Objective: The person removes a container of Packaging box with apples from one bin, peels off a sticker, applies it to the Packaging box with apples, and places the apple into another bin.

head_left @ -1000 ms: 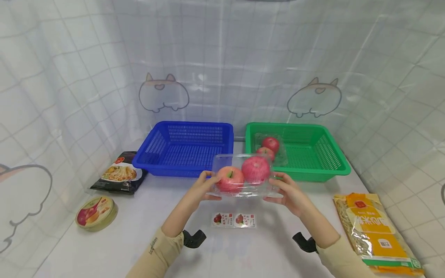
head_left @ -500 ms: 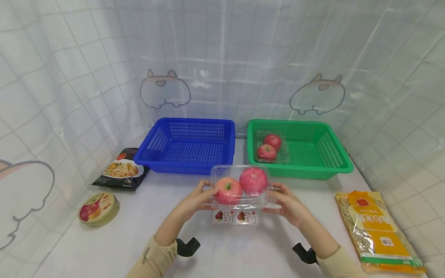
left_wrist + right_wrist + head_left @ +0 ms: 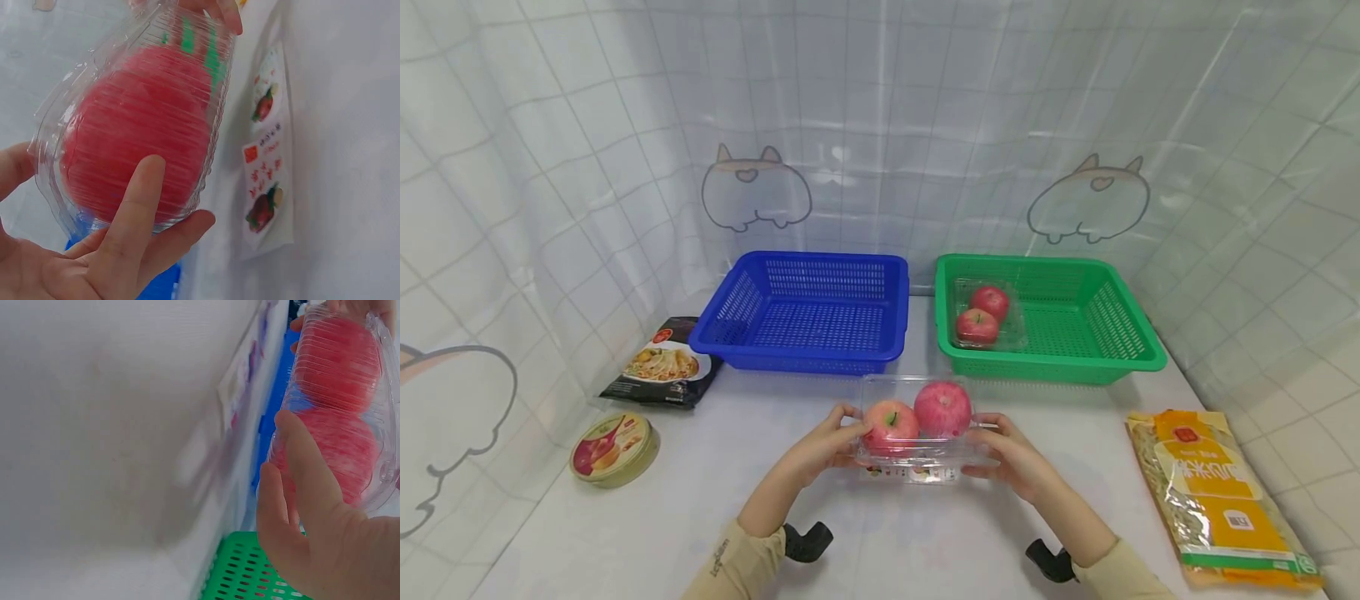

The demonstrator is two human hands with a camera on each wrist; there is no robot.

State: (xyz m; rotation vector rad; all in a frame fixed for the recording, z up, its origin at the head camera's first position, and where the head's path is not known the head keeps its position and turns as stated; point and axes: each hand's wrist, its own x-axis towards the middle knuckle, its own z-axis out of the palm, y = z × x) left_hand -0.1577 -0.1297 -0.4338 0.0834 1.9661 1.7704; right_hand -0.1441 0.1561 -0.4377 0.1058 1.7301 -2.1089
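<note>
A clear plastic clamshell box (image 3: 917, 421) with two red apples inside hangs just above the white table. My left hand (image 3: 831, 435) grips its left end and my right hand (image 3: 1006, 454) grips its right end. In the left wrist view my fingers (image 3: 140, 212) curl under the clamshell box (image 3: 134, 134). In the right wrist view my fingers (image 3: 300, 487) wrap the clamshell box (image 3: 340, 406) from below. A printed label strip (image 3: 913, 475) with apple pictures lies on the table right under the box, partly hidden by it.
A blue basket (image 3: 730, 321) stands behind on the left. A green basket (image 3: 1131, 333) on the right holds another apple clamshell (image 3: 985, 315). A dark noodle packet (image 3: 662, 367) and a round tin (image 3: 613, 437) lie at the left, a yellow noodle bag (image 3: 1213, 492) at the right.
Both hands have brought the apple box down and toward me, from in front of the baskets to just above the label strip on the table.
</note>
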